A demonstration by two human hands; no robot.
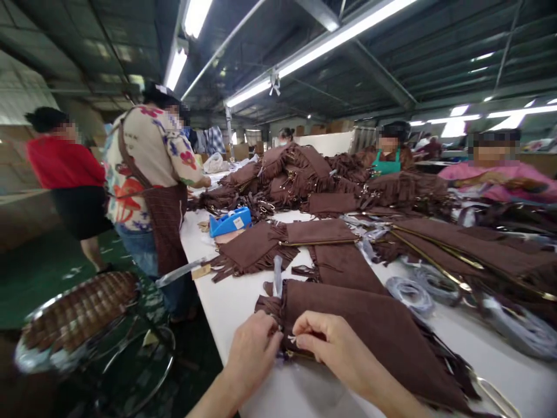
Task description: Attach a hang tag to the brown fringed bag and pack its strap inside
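A brown suede fringed bag (374,331) lies flat on the white table (237,302) in front of me. My left hand (252,354) pinches the bag's near left corner by the fringe. My right hand (333,342) grips the same corner's edge, fingers curled, next to a small pale tag. A clear plastic strip (277,277) sticks up just beyond that corner.
Several brown fringed bags (296,174) are piled across the table. A blue tape dispenser (230,222) sits mid-left. Coils of clear plastic (411,293) lie to the right. A person in a floral top and apron (152,174) stands at the left edge; a woven stool (78,313) stands nearby.
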